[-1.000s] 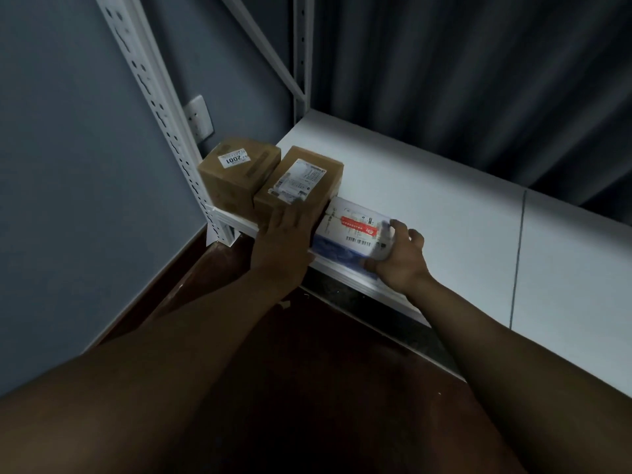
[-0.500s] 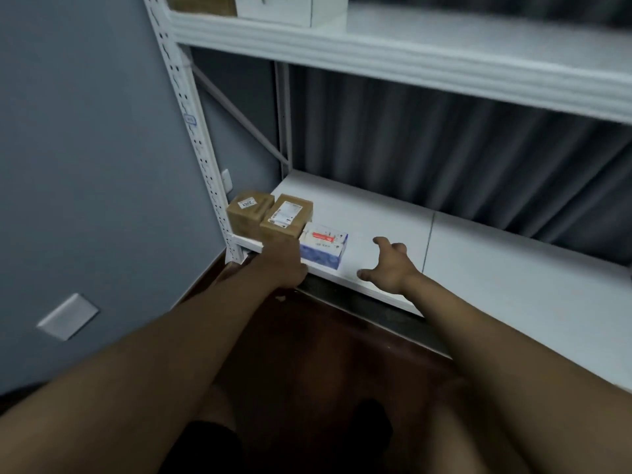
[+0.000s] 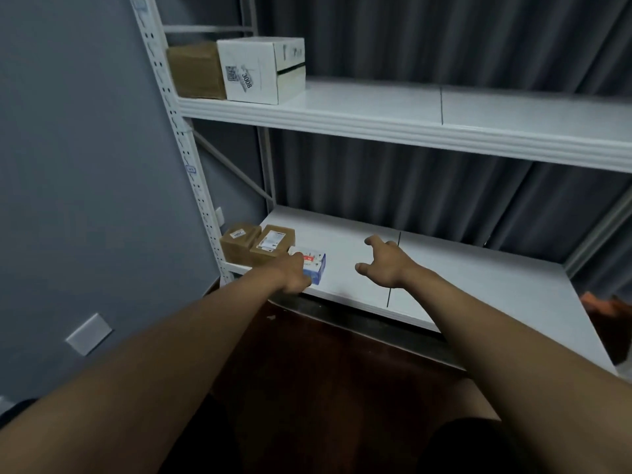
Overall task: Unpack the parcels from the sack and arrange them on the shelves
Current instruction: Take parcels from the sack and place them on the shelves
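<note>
While the left hand (image 3: 294, 273) rests against the blue box (image 3: 314, 266), nudging it flush beside two brown parcels (image 3: 257, 243), the right hand (image 3: 384, 263) hovers spread and empty over the lower shelf (image 3: 478, 289). No sack in view.

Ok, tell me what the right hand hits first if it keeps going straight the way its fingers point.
Probably nothing soon: the right hand hangs open over bare lower shelf, fingers aimed left and back. The white-and-blue parcel sits off to its left; depth is unclear, so the dark curtain behind seems likeliest.
</note>
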